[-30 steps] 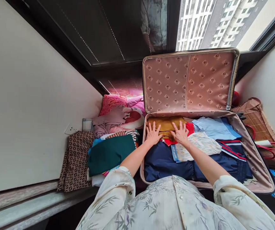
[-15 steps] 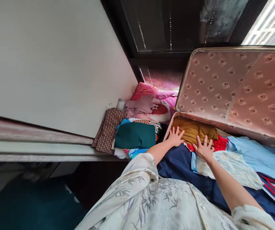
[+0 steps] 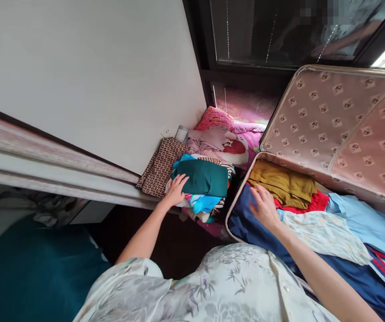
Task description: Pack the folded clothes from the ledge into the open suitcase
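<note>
My left hand (image 3: 175, 191) is at the left front edge of a folded dark green garment (image 3: 202, 176), fingers extended and apart. That garment lies on top of a pile of folded clothes, with a bright blue piece (image 3: 205, 204) showing below it. My right hand (image 3: 264, 206) hovers over the open suitcase (image 3: 231, 209), or lightly touches its contents; I cannot tell which. Its fingers are spread and hold nothing. Close to it lie a folded mustard garment (image 3: 281, 181), red cloth (image 3: 320, 201), navy clothing (image 3: 246, 219) and a pale patterned garment (image 3: 328, 235).
The suitcase's pink patterned lid (image 3: 340, 120) leans up against the window. Light blue clothing (image 3: 357, 214) fills the right side of the case. A brown patterned cloth (image 3: 164, 165), a pink garment (image 3: 216, 141) and a pink cushion (image 3: 214, 117) sit by the white wall (image 3: 88, 80).
My left hand has left the mustard garment and moved left to the green one. My right hand has lifted off and shifted left, over the navy clothing. The view has turned leftward.
</note>
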The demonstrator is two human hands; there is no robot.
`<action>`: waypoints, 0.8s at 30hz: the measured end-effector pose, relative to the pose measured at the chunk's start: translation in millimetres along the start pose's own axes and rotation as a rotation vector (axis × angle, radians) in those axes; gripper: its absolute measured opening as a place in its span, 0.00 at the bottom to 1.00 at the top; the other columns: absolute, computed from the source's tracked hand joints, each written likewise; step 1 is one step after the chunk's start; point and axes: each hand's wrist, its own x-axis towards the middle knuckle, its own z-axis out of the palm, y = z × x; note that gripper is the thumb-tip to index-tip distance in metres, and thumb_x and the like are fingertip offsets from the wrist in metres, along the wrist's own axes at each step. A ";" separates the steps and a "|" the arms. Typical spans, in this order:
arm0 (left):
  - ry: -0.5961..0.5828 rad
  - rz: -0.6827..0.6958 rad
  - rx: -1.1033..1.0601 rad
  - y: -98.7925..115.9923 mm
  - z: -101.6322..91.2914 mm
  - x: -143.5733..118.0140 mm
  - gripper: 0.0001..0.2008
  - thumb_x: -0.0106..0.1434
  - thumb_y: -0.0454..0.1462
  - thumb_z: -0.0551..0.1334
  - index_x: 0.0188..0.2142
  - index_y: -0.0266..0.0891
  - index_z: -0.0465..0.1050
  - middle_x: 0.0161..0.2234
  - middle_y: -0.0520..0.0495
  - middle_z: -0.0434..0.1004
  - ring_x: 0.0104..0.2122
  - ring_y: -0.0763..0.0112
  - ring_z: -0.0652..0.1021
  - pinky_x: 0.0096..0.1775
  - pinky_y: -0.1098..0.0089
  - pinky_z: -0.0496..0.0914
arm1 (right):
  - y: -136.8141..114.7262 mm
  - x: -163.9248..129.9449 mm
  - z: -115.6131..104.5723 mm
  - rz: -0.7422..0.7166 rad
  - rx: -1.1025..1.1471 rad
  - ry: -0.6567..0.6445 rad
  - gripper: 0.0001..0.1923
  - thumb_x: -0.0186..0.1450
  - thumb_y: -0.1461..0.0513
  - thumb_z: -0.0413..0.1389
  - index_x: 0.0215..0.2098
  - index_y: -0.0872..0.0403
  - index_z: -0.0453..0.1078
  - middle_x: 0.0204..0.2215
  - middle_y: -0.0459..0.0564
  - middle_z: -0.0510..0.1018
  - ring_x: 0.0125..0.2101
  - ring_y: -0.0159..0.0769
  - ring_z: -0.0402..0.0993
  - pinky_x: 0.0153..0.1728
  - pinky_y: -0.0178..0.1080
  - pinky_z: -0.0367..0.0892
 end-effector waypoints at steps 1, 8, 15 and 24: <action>-0.048 -0.016 0.050 -16.7 -0.7 -3.5 0.43 0.55 0.27 0.57 0.71 0.41 0.60 0.73 0.40 0.55 0.72 0.48 0.55 0.68 0.46 0.54 | -21.1 12.6 3.2 -0.058 0.001 -0.058 0.34 0.69 0.61 0.51 0.73 0.52 0.56 0.70 0.63 0.60 0.68 0.57 0.57 0.64 0.58 0.59; -0.070 -0.007 0.208 -52.3 19.7 9.5 0.42 0.58 0.28 0.55 0.73 0.43 0.56 0.73 0.40 0.56 0.72 0.47 0.55 0.66 0.45 0.56 | -100.7 92.1 54.1 -0.124 -0.179 -0.442 0.46 0.63 0.63 0.60 0.75 0.61 0.48 0.72 0.75 0.51 0.70 0.61 0.52 0.64 0.55 0.56; -0.092 0.025 0.173 -58.3 21.9 16.2 0.43 0.58 0.24 0.52 0.73 0.42 0.57 0.70 0.40 0.63 0.69 0.52 0.63 0.64 0.49 0.59 | -100.2 119.2 88.1 -0.013 -0.184 -0.499 0.42 0.67 0.68 0.49 0.77 0.59 0.42 0.71 0.73 0.55 0.65 0.56 0.62 0.62 0.53 0.59; -0.100 0.099 0.185 -62.4 -4.2 30.4 0.42 0.57 0.23 0.52 0.71 0.43 0.62 0.67 0.41 0.68 0.66 0.54 0.67 0.61 0.53 0.62 | -112.8 131.6 62.2 0.067 0.194 -0.456 0.36 0.68 0.64 0.58 0.73 0.52 0.56 0.73 0.67 0.52 0.67 0.62 0.56 0.64 0.63 0.55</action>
